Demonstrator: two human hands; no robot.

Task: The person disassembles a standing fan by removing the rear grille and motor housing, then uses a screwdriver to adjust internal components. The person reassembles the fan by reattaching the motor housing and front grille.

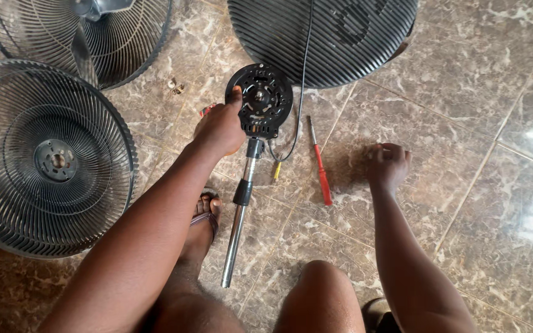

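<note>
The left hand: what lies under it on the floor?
Under the left hand a small red and orange part shows on the tiled floor. The hand covers the rest, so its kind is unclear.

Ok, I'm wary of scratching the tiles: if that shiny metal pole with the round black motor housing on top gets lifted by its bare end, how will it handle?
The shiny metal pole looks rigid, so it shouldn't flex. The round black motor housing probably makes it top-heavy, apt to dip at that end. The polished tube may feel slippery and roll on the glossy tiled floor.
</note>
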